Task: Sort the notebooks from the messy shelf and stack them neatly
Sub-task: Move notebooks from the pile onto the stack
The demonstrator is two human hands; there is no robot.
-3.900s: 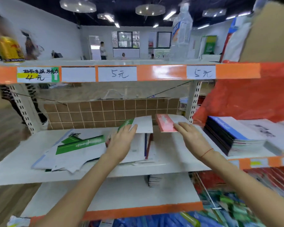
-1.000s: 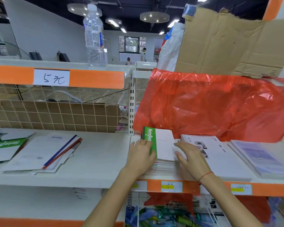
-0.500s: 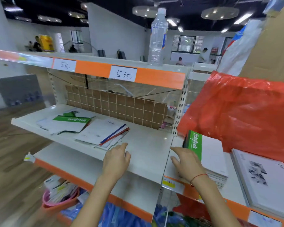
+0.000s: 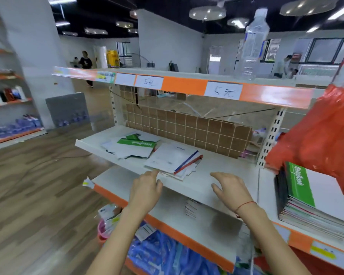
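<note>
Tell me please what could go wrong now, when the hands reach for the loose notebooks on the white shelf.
1. The loose notebook pile lies fanned and uneven near the shelf's front edge; a pull by the left hand may slide some off.
2. Both hands are open; the right hand hovers over bare shelf, so a one-handed grip might spill sheets.
3. The neat stack is already tall, and the red plastic sheet hangs over it; additions may snag.

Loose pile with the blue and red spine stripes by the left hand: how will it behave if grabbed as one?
The loose pile probably fans apart: its edges are already splayed. The notebooks look thin, so likely floppy and light. Smooth covers may slide on the white shelf.
</note>
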